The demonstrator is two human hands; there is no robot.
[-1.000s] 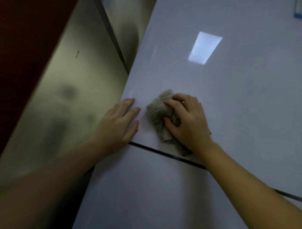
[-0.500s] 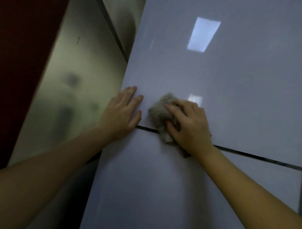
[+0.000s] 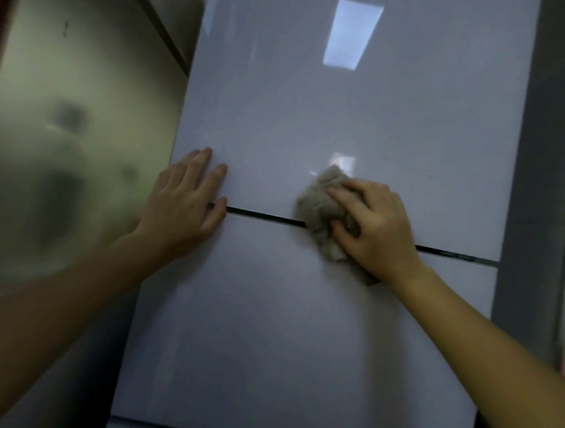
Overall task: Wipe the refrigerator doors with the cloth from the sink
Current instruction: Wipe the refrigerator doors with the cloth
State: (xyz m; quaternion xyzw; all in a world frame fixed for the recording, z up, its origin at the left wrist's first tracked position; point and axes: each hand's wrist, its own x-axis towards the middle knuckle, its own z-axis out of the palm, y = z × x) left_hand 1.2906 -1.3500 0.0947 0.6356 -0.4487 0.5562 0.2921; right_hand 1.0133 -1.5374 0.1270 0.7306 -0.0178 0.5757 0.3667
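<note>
The glossy pale upper refrigerator door [image 3: 358, 114] and the lower door [image 3: 286, 335] fill the view, split by a dark horizontal gap [image 3: 262, 215]. My right hand [image 3: 375, 225] presses a crumpled grey-beige cloth [image 3: 320, 202] against the doors, right over the gap. The cloth's lower edge pokes out under my wrist. My left hand [image 3: 185, 204] lies flat with fingers spread on the left edge of the doors, across the same gap.
A brushed steel panel [image 3: 69, 126] stands at the left, beside the refrigerator's side. A grey strip [image 3: 539, 158] runs along the right of the doors. A ceiling light reflects high on the upper door.
My right hand has slid the cloth rightward and down along the upper door onto the gap. The view has shifted, so more of the lower door shows. My left hand stays flat at the left edge.
</note>
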